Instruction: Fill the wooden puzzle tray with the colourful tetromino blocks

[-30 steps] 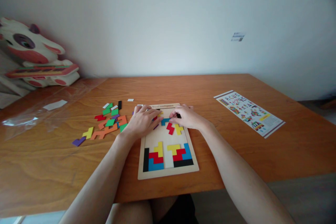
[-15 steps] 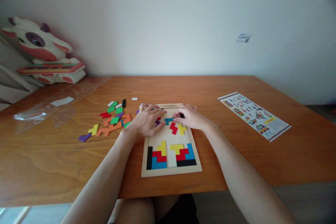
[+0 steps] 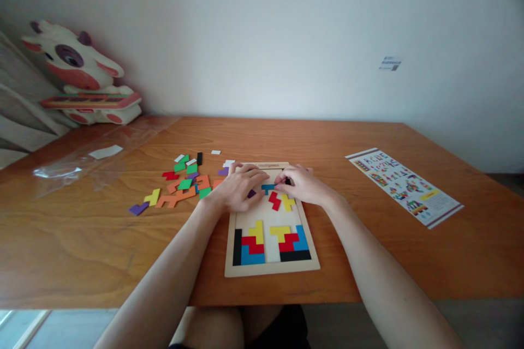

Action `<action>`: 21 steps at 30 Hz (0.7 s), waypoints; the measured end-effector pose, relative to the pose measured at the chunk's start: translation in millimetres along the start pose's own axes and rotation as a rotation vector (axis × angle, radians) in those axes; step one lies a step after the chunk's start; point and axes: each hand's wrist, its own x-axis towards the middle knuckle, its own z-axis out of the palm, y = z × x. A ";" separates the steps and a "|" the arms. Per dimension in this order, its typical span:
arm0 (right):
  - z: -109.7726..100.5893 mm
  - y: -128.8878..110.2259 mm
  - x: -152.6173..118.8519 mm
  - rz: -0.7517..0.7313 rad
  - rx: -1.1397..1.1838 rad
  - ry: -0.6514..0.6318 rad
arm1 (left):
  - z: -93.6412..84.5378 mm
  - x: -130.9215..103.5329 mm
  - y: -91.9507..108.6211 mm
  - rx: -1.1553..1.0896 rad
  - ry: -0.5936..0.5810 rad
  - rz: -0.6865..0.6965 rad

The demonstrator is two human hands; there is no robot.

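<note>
A shallow wooden puzzle board [image 3: 272, 271] lies in front of me. My left hand [image 3: 242, 186] rests over its upper left part, palm down with fingers spread, hiding most of what is beneath. A purple piece [image 3: 251, 194] shows by its thumb. At the upper right, my right hand [image 3: 302, 184] has thumb and index finger close together beside a blue piece [image 3: 268, 188]; whatever they pinch is hidden. A dark piece shows between its fingers. Just below lie a tilted red piece [image 3: 274, 201] and a yellow piece [image 3: 288, 203]. Coloured pieces fit together in both lower corners, including a black bar [image 3: 295, 256].
Loose pieces, such as an orange one [image 3: 176, 197] and a purple one [image 3: 138, 208], are scattered left of the board. A printed sheet [image 3: 405, 188] lies at right. Clear plastic wrap [image 3: 82, 166] and a cow-shaped toy keyboard [image 3: 94, 101] are at far left.
My view has shifted slightly. My left hand has moved a little to the right over the board, covering a yellow piece that showed near its fingertips. The right hand stays near the same spot.
</note>
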 end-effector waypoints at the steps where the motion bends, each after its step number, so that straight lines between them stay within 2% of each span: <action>1: -0.3 -0.3 0.0 0.004 0.001 0.000 | 0.4 -0.9 0.1 -0.002 0.018 0.004; 6: -1.1 -2.5 -0.6 0.001 -0.006 0.009 | 2.9 -2.9 4.4 -0.007 0.080 0.021; 15: -0.6 -0.3 -1.0 -0.009 -0.024 0.023 | 10.3 -0.9 8.0 -0.094 0.087 -0.059; 21: -0.3 -1.5 -0.8 -0.019 -0.057 0.028 | 10.4 -0.1 5.9 -0.023 0.075 -0.010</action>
